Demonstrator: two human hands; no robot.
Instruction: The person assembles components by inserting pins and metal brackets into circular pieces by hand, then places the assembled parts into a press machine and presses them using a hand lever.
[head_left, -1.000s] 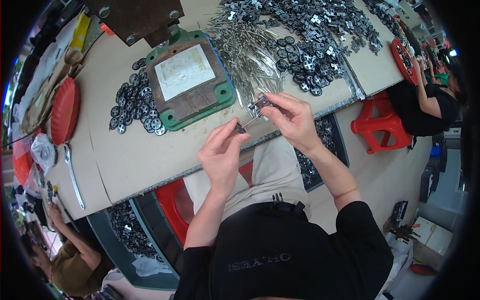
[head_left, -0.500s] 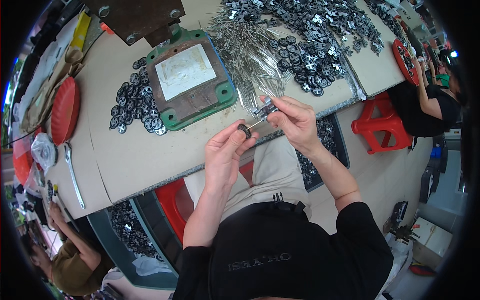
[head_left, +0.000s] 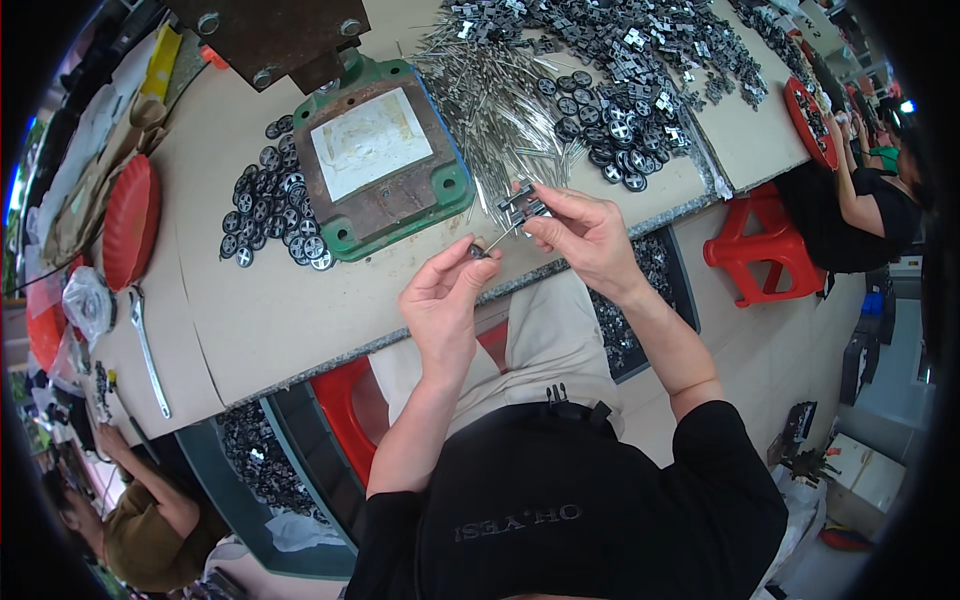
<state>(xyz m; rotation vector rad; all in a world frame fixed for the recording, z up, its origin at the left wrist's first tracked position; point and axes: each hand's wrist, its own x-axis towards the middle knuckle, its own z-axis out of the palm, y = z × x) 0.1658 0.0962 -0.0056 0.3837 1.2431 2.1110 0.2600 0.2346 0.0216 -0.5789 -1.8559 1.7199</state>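
Note:
My right hand pinches a small grey metal bracket part just above the table's front edge. My left hand holds a small black wheel between thumb and fingers. A thin metal pin runs from the wheel up to the bracket. A heap of metal pins lies right behind the hands. A pile of black wheels sits to the left of a green press base.
More wheels and grey brackets cover the table's far right. A red dish and a wrench lie at the left. Bins of parts stand under the table. A red stool and another person are at right, and one more person at lower left.
My left hand has drawn back toward me and to the left, away from my right hand, so the pin now spans the gap between the wheel and the bracket.

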